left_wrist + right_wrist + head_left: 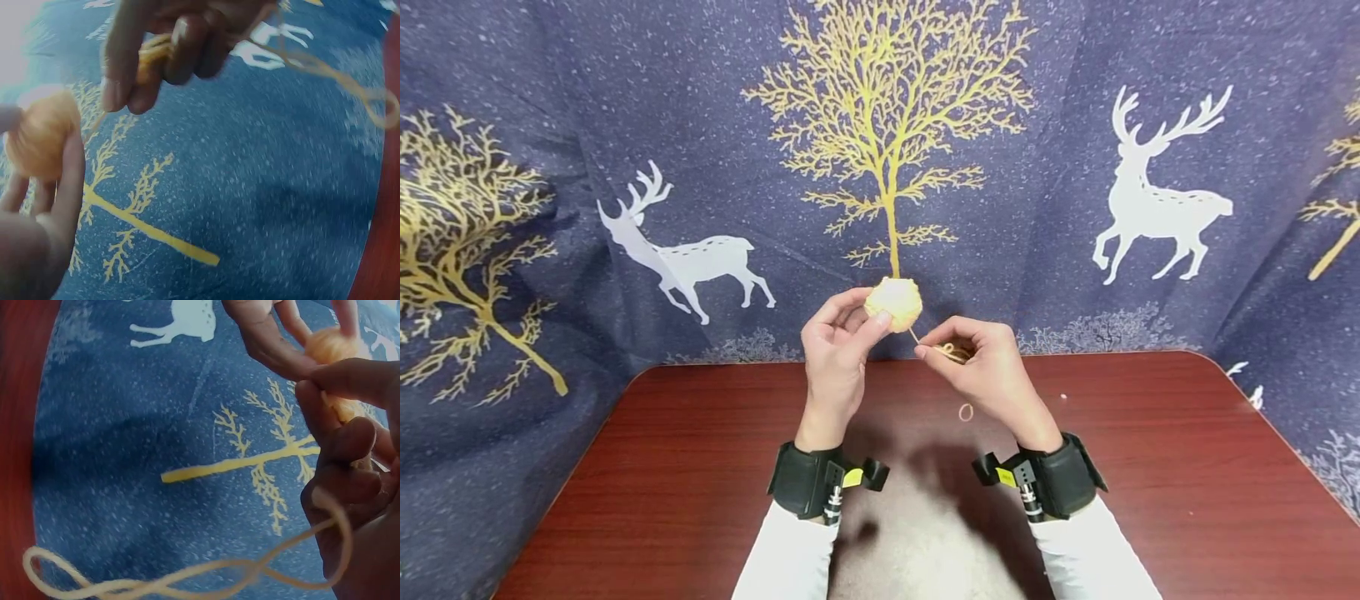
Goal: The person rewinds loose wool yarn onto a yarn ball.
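A small pale-yellow ball of yarn point(895, 304) is held up between the thumb and fingers of my left hand point(837, 354). My right hand point(988, 362), just to its right, pinches a short strand of yarn point(913, 335) running from the ball. More loose yarn point(953, 353) is bunched within the right hand's curled fingers. In the right wrist view a twisted, looped length of yarn point(206, 569) hangs out below that hand. The left wrist view shows the ball point(44, 134) looking orange and blurred.
Below the hands lies a reddish-brown table point(700, 450). A small yarn loop point(966, 412) shows over it, and a tiny white speck point(1063, 397) lies to the right. A dark blue cloth point(1000, 225) with deer and trees hangs behind. Both wrists wear black bands point(808, 479).
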A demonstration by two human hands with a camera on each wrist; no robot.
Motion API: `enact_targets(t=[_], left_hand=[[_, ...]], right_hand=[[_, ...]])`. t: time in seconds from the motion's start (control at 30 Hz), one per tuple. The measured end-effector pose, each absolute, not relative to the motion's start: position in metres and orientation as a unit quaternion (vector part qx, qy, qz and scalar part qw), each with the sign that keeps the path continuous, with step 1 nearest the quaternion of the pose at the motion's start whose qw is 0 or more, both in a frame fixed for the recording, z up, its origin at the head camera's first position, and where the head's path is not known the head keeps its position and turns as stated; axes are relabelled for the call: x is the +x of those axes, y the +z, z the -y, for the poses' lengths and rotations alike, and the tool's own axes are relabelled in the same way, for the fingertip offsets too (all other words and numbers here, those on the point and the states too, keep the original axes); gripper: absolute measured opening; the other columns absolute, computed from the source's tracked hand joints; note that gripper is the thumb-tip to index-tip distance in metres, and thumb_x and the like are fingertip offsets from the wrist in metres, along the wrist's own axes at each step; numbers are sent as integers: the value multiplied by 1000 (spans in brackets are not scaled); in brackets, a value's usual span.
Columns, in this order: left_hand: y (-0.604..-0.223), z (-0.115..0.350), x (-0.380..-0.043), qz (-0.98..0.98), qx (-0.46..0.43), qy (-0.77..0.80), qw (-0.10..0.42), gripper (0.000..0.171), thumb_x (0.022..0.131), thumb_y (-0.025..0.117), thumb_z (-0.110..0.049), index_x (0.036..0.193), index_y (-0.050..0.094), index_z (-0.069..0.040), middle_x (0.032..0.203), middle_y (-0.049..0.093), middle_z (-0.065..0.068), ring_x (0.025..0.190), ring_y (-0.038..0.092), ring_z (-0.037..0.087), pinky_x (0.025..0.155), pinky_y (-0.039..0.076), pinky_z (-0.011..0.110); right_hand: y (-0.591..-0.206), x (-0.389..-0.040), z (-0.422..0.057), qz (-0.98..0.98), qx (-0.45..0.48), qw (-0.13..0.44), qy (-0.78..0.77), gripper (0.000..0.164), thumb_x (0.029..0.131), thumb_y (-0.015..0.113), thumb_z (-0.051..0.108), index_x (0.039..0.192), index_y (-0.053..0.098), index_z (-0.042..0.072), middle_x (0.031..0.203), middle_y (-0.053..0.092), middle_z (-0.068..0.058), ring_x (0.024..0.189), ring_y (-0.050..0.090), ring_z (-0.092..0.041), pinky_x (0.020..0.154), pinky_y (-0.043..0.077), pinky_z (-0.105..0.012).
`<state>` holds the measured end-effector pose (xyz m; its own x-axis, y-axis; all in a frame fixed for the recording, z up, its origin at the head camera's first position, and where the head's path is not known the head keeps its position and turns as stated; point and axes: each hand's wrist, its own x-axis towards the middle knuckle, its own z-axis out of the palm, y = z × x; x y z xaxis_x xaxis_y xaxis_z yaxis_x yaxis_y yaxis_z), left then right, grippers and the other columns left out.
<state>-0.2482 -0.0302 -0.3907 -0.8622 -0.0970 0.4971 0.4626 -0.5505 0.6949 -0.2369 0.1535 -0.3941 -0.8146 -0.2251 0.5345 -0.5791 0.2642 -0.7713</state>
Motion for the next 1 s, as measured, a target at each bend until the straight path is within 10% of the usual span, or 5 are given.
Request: enact_targets(t=[0.17,0.37,0.77,1.0], left_hand=[[-398,29,-252,595,-191,-735,265,34,80,76,9,112,67,8,111,66,15,100,66,22,81,61,31],[-406,38,-255,746,-242,-558,271,35,78,80,2,111,69,-1,115,63,12,106,63,22,82,61,34],[-401,52,-248,708,-439,-549,-68,31,80,77,9,108,69,0,110,65,10,99,67,19,89,59,37],[-394,48,-241,597,-485,-631,-103,36,78,77,14,111,65,6,115,63,18,104,64,25,94,57,49]], right_hand=[[-391,-234,-154,809,286,183,480,11,87,79,8,88,76,19,68,66,11,53,52,-7,47,43,-19],[-384,-230,-163,800,277,146,512,5,88,79,9,89,77,14,77,70,6,62,60,-8,53,51,-20],[-383,-236,-187,654,250,114,704,11,86,72,-10,90,75,0,61,62,-3,46,44,-4,34,29,-23],[-390,-243,-187,597,249,99,756,17,90,66,-11,91,75,3,64,63,2,43,34,-5,34,18,-30]])
